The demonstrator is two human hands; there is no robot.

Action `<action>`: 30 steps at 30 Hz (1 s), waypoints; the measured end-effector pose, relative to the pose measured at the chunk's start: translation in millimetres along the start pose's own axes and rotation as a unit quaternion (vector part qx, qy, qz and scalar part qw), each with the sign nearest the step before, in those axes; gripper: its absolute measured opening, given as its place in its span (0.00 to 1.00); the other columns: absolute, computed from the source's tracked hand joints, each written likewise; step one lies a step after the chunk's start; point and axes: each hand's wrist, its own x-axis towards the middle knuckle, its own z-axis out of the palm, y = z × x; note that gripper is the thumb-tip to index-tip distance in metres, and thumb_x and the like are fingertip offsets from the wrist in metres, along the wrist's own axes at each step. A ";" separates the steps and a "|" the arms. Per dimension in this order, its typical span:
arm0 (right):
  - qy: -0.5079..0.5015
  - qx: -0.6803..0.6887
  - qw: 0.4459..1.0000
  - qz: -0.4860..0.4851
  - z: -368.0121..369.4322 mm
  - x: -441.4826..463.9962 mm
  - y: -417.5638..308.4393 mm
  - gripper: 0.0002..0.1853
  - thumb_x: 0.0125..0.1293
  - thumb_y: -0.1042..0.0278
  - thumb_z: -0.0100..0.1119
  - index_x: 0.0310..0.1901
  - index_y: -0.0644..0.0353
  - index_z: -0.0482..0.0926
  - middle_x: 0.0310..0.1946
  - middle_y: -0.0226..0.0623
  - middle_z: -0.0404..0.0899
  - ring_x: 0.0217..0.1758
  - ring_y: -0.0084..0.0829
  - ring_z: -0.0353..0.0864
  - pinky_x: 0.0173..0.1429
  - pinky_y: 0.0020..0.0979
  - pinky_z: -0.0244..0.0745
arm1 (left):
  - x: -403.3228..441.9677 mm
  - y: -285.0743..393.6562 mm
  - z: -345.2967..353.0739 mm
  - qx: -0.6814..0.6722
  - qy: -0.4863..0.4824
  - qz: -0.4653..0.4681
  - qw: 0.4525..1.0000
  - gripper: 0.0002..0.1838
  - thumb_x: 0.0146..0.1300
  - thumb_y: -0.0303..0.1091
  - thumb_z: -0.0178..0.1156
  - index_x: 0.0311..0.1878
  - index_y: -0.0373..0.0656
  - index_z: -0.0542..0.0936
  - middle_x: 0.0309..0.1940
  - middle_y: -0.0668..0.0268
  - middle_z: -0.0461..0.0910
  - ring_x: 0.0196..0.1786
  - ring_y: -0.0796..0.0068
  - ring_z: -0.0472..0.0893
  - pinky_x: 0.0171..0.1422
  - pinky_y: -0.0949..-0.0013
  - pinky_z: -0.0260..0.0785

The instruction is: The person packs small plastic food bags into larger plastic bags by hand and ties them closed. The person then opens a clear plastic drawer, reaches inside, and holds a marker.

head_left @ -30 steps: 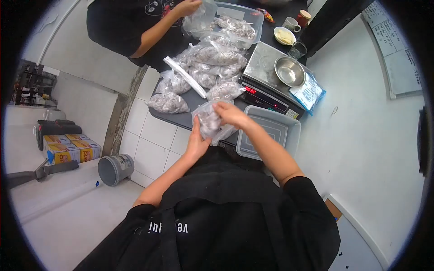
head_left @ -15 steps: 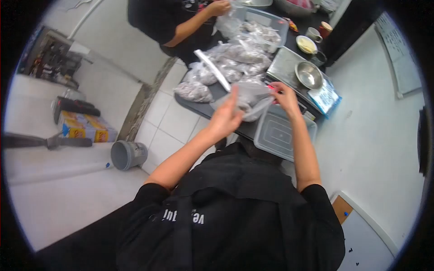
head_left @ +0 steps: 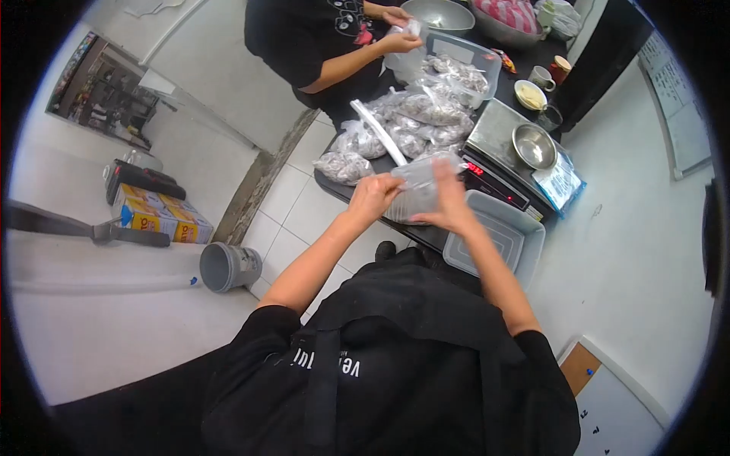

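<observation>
My left hand (head_left: 374,199) pinches the upper left edge of a clear plastic bag (head_left: 415,190), which hangs at the near edge of the dark table. My right hand (head_left: 452,204) is at the bag's right side, blurred, with its fingers extended and the thumb apart. What lies inside the bag is hard to make out. Just beyond it are several filled, knotted bags (head_left: 426,114) in a pile, with a white strip (head_left: 378,132) lying across them. Right of the pile, a scale (head_left: 494,181) with a red display carries a metal bowl (head_left: 534,147).
An empty plastic container (head_left: 528,254) sits below the scale. Another container (head_left: 490,68) holds more bags at the back. A co-worker (head_left: 304,45) stands at the far left side, holding plastic. A blue packet (head_left: 561,186), a small bowl (head_left: 530,96) and a mug (head_left: 541,77) are at the right.
The bag between my hands is now upright and stretched flatter. My right hand has moved from its top corner to its side with fingers spread. The view has shifted left, and the co-worker's both hands show.
</observation>
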 end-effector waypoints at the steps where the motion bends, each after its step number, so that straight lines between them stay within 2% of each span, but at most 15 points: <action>1: 0.027 0.125 0.992 -0.003 23.6 7.2 -5.3 0.59 0.41 0.55 0.75 0.71 0.55 0.46 0.67 0.55 0.55 0.70 0.49 0.58 0.69 0.38 0.57 | 1.0 9.6 1.1 0.001 -0.014 0.029 0.999 0.10 0.51 0.26 0.61 0.38 0.42 0.82 0.28 0.60 0.79 0.34 0.56 0.79 0.36 0.61 0.71; 2: 0.054 0.248 0.967 -0.007 39.8 18.0 -7.1 0.56 0.43 0.56 0.75 0.71 0.55 0.49 0.67 0.52 0.57 0.68 0.48 0.61 0.67 0.37 0.60 | 0.6 16.0 -0.2 -0.005 -0.013 0.034 0.999 0.10 0.51 0.26 0.61 0.38 0.42 0.82 0.28 0.60 0.79 0.34 0.56 0.79 0.36 0.61 0.71; 4: -0.007 0.304 0.953 0.007 47.2 35.5 -9.4 0.40 0.48 0.60 0.72 0.64 0.53 0.64 0.55 0.49 0.74 0.53 0.42 0.77 0.54 0.33 0.71 | -4.3 17.8 -11.7 0.033 0.018 0.098 0.994 0.09 0.49 0.24 0.61 0.36 0.43 0.81 0.29 0.65 0.79 0.38 0.60 0.79 0.38 0.64 0.72; 5: -0.003 0.300 0.954 0.011 42.7 43.3 -13.1 0.40 0.48 0.60 0.72 0.64 0.53 0.64 0.55 0.49 0.74 0.53 0.42 0.77 0.54 0.33 0.71 | -6.9 12.7 -19.8 0.028 0.049 0.109 0.992 0.15 0.48 0.26 0.67 0.42 0.42 0.79 0.35 0.62 0.79 0.39 0.64 0.78 0.44 0.65 0.69; 7: -0.136 0.296 0.944 0.054 21.5 54.9 -26.4 0.18 0.55 0.61 0.66 0.45 0.59 0.79 0.40 0.46 0.80 0.42 0.44 0.80 0.43 0.35 0.74 | -12.3 15.7 -42.9 -0.080 0.112 -0.041 0.990 0.34 0.38 0.35 0.75 0.53 0.41 0.74 0.48 0.57 0.77 0.49 0.61 0.77 0.51 0.62 0.68; 8: -0.132 0.292 0.945 0.060 11.9 56.0 -35.1 0.18 0.55 0.61 0.66 0.45 0.59 0.79 0.40 0.46 0.80 0.42 0.44 0.80 0.43 0.35 0.74 | -13.0 7.8 -48.7 -0.086 0.110 -0.037 0.990 0.34 0.38 0.35 0.75 0.53 0.41 0.74 0.48 0.57 0.77 0.49 0.61 0.77 0.51 0.62 0.68; 10: -0.045 0.233 0.967 -0.095 -10.2 54.5 -56.7 0.12 0.54 0.60 0.67 0.27 0.61 0.79 0.23 0.40 0.76 0.23 0.34 0.77 0.34 0.33 0.72 | -18.7 -15.9 -51.4 -0.087 0.012 -0.014 0.996 0.50 0.27 0.45 0.78 0.60 0.40 0.70 0.62 0.53 0.64 0.65 0.53 0.60 0.67 0.57 0.55; 11: -0.048 0.227 0.968 -0.093 -24.8 55.7 -70.5 0.12 0.54 0.60 0.67 0.27 0.61 0.79 0.23 0.40 0.76 0.23 0.34 0.77 0.34 0.33 0.72 | -23.0 -29.7 -49.9 -0.093 -0.046 -0.005 0.995 0.58 0.22 0.50 0.80 0.64 0.40 0.67 0.68 0.52 0.57 0.73 0.48 0.50 0.74 0.55 0.46; 12: 0.024 0.244 0.955 -0.168 -41.2 57.5 -86.5 0.14 0.53 0.59 0.68 0.26 0.60 0.77 0.24 0.39 0.75 0.24 0.34 0.76 0.32 0.33 0.71 | -21.6 -27.7 -46.0 -0.098 -0.045 -0.005 0.994 0.58 0.22 0.50 0.80 0.64 0.40 0.67 0.68 0.52 0.57 0.73 0.48 0.50 0.74 0.55 0.46; 13: 0.097 0.260 0.930 -0.242 -57.8 59.1 -100.2 0.15 0.52 0.57 0.68 0.24 0.60 0.75 0.24 0.38 0.74 0.25 0.33 0.74 0.30 0.33 0.70 | -18.7 -23.7 -44.4 -0.047 -0.219 -0.056 0.973 0.58 0.24 0.53 0.79 0.64 0.41 0.66 0.68 0.53 0.59 0.72 0.51 0.52 0.74 0.57 0.47; 15: 0.123 0.202 0.926 -0.296 -92.6 63.3 -118.2 0.15 0.51 0.57 0.68 0.23 0.58 0.74 0.28 0.36 0.75 0.28 0.34 0.74 0.29 0.33 0.70 | -6.7 1.2 -52.6 -0.109 -0.391 -0.114 0.907 0.51 0.35 0.61 0.73 0.63 0.43 0.68 0.64 0.59 0.65 0.70 0.62 0.58 0.74 0.64 0.48; 19: 0.194 0.145 0.884 -0.399 -138.2 66.2 -148.1 0.16 0.46 0.55 0.69 0.21 0.55 0.72 0.38 0.33 0.74 0.36 0.34 0.73 0.29 0.31 0.70 | 11.1 30.9 -33.4 -0.172 -0.365 -0.041 0.914 0.48 0.41 0.60 0.71 0.64 0.43 0.67 0.64 0.61 0.66 0.69 0.64 0.59 0.74 0.62 0.47; 24: 0.251 0.190 0.878 -0.361 -143.5 76.0 -149.8 0.21 0.42 0.50 0.71 0.21 0.56 0.70 0.41 0.35 0.73 0.36 0.36 0.74 0.34 0.32 0.72 | 7.8 54.1 -12.0 -0.185 -0.353 0.045 0.916 0.31 0.60 0.52 0.60 0.62 0.45 0.70 0.59 0.62 0.72 0.66 0.67 0.64 0.72 0.61 0.51; 26: 0.257 0.174 0.887 -0.342 -139.4 71.3 -136.0 0.22 0.42 0.50 0.71 0.21 0.57 0.70 0.43 0.37 0.73 0.37 0.36 0.74 0.34 0.34 0.72 | 13.2 73.1 -8.8 -0.346 -0.473 0.058 0.808 0.24 0.67 0.44 0.54 0.62 0.43 0.69 0.54 0.62 0.75 0.62 0.69 0.68 0.68 0.63 0.57; 30: 0.169 0.273 0.929 -0.182 -144.5 54.7 -98.9 0.20 0.51 0.59 0.71 0.20 0.60 0.67 0.23 0.33 0.73 0.23 0.28 0.71 0.26 0.28 0.64 | 16.5 82.4 6.0 -0.389 -0.473 0.031 0.790 0.20 0.68 0.40 0.51 0.60 0.42 0.71 0.50 0.63 0.78 0.56 0.69 0.73 0.62 0.65 0.61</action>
